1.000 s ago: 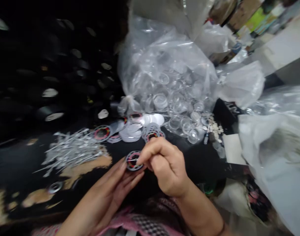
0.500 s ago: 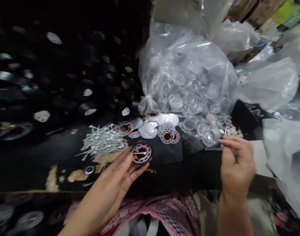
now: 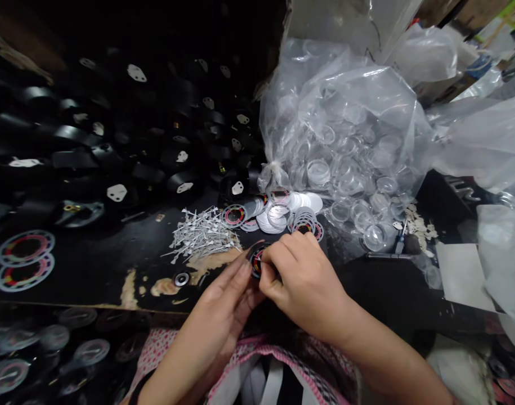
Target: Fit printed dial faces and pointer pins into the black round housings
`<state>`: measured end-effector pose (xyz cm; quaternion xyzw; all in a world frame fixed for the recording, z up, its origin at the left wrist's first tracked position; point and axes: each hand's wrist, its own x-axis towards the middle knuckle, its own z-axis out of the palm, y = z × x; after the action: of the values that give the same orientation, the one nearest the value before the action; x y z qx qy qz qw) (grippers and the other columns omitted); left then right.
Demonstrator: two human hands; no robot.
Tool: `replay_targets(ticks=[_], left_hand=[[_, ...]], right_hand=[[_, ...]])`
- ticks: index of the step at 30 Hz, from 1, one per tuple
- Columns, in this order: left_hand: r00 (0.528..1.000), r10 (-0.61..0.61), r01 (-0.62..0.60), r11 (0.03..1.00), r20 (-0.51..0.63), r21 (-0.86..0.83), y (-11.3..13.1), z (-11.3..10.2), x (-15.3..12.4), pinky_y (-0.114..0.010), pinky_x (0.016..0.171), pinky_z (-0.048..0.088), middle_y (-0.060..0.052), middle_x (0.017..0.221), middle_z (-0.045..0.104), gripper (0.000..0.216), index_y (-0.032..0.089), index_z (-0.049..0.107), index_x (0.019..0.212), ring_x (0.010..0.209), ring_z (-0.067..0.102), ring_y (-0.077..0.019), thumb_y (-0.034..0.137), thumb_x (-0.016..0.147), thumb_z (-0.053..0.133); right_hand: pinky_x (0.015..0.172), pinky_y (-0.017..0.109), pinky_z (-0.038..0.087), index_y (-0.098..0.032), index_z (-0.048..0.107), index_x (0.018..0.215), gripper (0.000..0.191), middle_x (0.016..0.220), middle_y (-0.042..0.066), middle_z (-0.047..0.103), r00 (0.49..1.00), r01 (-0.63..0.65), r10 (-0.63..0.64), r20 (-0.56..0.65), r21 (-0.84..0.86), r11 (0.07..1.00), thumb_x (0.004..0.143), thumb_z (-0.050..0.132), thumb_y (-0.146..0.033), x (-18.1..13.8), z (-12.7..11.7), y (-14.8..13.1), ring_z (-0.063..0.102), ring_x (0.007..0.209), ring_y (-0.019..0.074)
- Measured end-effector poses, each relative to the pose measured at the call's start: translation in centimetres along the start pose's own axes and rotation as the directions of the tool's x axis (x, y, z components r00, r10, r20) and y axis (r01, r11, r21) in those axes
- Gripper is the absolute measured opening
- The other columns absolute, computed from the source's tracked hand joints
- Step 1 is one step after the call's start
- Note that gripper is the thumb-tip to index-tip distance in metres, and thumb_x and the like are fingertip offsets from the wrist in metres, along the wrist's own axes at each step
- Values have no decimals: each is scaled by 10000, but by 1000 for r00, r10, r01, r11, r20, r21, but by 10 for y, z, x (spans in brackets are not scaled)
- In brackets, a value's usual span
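My left hand [image 3: 223, 306] is closed around a small round gauge [image 3: 255, 263] with a black rim and a red-and-black dial, tilted toward me. Over the dial, my right hand [image 3: 305, 284] is in a pinch, its fingertips at the gauge's face. Whatever the pinch holds is hidden behind the fingers. Just beyond the hands lie printed dial plates [image 3: 234, 215] and plain silvery discs. A pile of thin grey gauge pointers [image 3: 204, 233] is to their left.
A clear plastic bag [image 3: 345, 112] of transparent round covers stands behind. Small pale pieces [image 3: 420, 228] and a blue tool [image 3: 400, 244] lie at right. Black gauge housings [image 3: 117, 193] crowd the back left. Two dial plates [image 3: 25, 247] lie far left; finished-looking gauges [image 3: 92, 351] sit below the table edge.
My right hand has moved left from beside the small pale pieces to the gauge and now pinches over its dial. My left hand still holds the gauge. The view has shifted left.
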<state>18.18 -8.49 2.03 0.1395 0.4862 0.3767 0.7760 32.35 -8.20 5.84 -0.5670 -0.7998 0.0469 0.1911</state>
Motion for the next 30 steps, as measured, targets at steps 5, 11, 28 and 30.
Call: replay_targets(ticks=[5, 11, 28, 30], left_hand=[[999, 38, -37, 998, 24, -43, 0, -1, 0, -350, 944, 592, -27, 1222, 754, 327, 303, 791, 1025, 1213, 652, -295, 425, 727, 846], [995, 97, -96, 995, 35, -18, 5, -9, 5, -321, 917, 606, -27, 1269, 723, 278, 280, 771, 1060, 1196, 651, -254, 362, 797, 801], [995, -72, 87, 967, 71, -238, 20, 1, 7, -274, 856, 611, -46, 1079, 772, 166, 212, 771, 988, 928, 719, -159, 333, 893, 708], [999, -1, 11, 982, 52, -188, 22, 2, 7, -232, 799, 613, -27, 1088, 769, 165, 230, 777, 975, 908, 712, -151, 335, 849, 757]], right_hand=[[722, 328, 408, -160, 628, 833, 126, 797, 30, 666, 973, -209, 187, 137, 166, 964, 930, 547, -152, 6, -10, -5, 575, 741, 173], [882, 399, 480, -173, 665, 1115, 208, 1088, 102, 679, 945, -326, 313, 93, 193, 926, 927, 650, -262, 27, -3, 33, 647, 1011, 251], [1000, 440, 498, -179, 673, 1200, 285, 1293, 153, 664, 996, -15, 29, -80, 175, 985, 989, 572, -342, -3, 13, 9, 607, 1195, 267], [1030, 479, 468, -187, 645, 1276, 340, 1414, 163, 596, 995, 32, -20, -102, 115, 993, 985, 584, -353, -8, 14, 6, 560, 1277, 292]])
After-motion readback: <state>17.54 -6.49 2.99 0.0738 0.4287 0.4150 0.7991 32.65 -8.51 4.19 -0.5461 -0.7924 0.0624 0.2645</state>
